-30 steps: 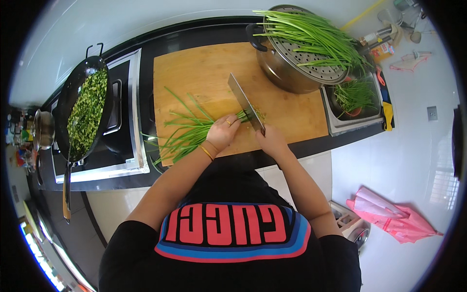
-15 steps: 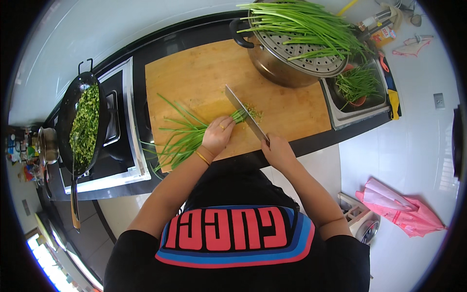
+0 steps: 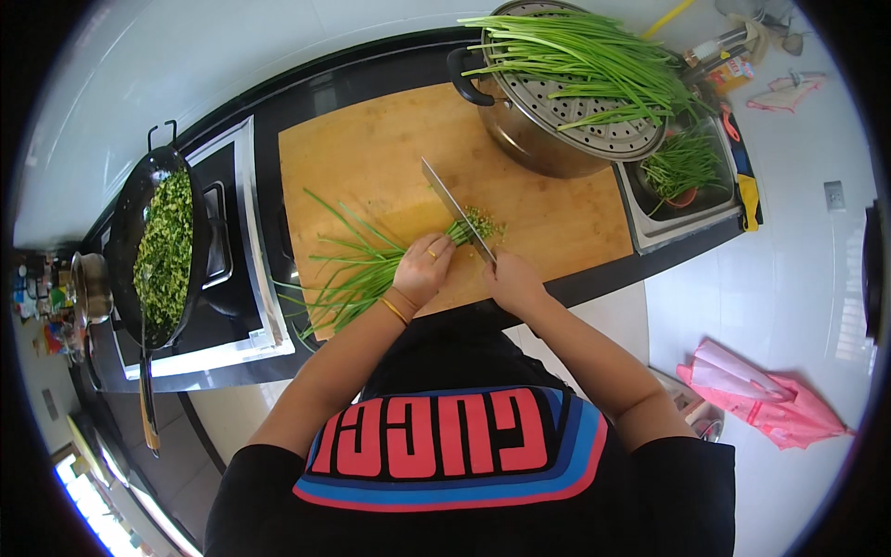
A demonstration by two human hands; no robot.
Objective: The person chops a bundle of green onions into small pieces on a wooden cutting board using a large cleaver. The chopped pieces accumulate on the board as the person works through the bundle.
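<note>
A bunch of garlic chives [image 3: 357,267] lies across the wooden cutting board [image 3: 371,139], its loose leaves trailing over the front left edge. My left hand [image 3: 424,267] is closed around the bunch near its right end and presses it down. In my right hand [image 3: 514,282] is a kitchen knife [image 3: 455,206] with a broad blade, gripped by its handle. The blade stands slanted across the end of the bunch, just right of my left fingers. Small chopped chive pieces [image 3: 485,223] lie right of the blade.
A steel steamer pot [image 3: 538,139], topped with a perforated tray [image 3: 534,93] of whole chives, stands on the board's far right. More chives lie in the sink [image 3: 664,218] beyond. At left, a wok [image 3: 200,237] of chopped greens rests on the stove [image 3: 237,186].
The knife has shifted slightly left along the bunch, and more cut pieces lie right of the blade. My left hand still holds the chives. The whole view has moved a little.
</note>
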